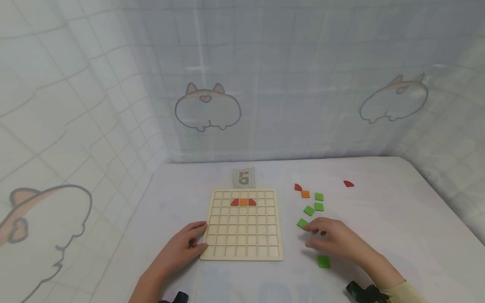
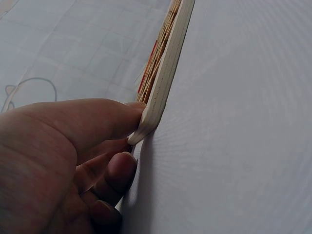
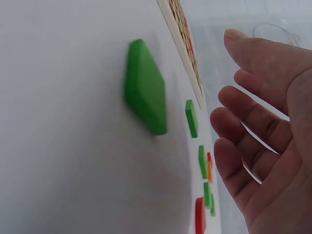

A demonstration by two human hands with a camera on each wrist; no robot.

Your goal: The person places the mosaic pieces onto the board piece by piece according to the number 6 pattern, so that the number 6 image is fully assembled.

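Observation:
A wooden grid board [image 1: 242, 253] lies flat, with an orange square [image 1: 243, 202] between two red quarter-round pieces [image 1: 235, 202] in an upper row. My left hand [image 1: 181, 248] rests against the board's left edge, thumb and fingers spread apart along it. In the left wrist view the thumb [image 2: 92, 119] touches the board near its corner. To the right of the board, my right hand [image 1: 333, 237] holds nothing, its thumb and fingers apart. Its fingertips overlap a green square tile [image 1: 302, 223] in the head view. Another green tile [image 1: 323, 261] lies nearer me, below that hand.
Several more green tiles [image 1: 319, 206], an orange square [image 1: 305, 194] and a red quarter-round piece [image 1: 298, 187] lie right of the board. Another red piece [image 1: 348, 184] sits farther right. A small pattern card [image 1: 243, 178] lies behind the board. Patterned curtains [image 1: 295, 105] surround the table.

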